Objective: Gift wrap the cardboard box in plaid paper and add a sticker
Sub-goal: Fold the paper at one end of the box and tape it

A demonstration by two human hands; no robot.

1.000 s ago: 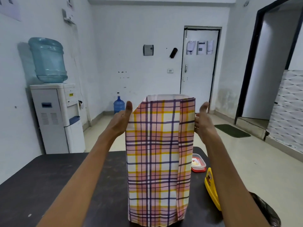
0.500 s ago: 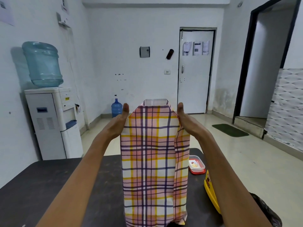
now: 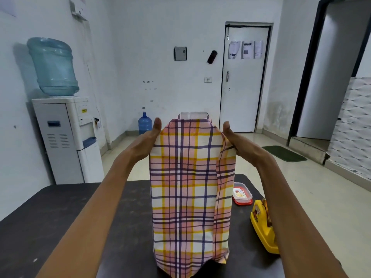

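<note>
**Head view.** The plaid-wrapped box (image 3: 190,187) stands upright on the dark table (image 3: 60,213), between both forearms. The left hand (image 3: 148,141) and right hand (image 3: 232,139) are laid flat against its upper sides with the thumbs extended and nothing gripped. The side flaps are pushed inward, and the paper's white underside is exposed at the top. No tape is visible on this fold, so the flaps may spring open if pressure is released. Uneven pressure may crease the paper or topple the tall box. A yellow tape dispenser (image 3: 263,223) lies near the box, on its right.
</note>
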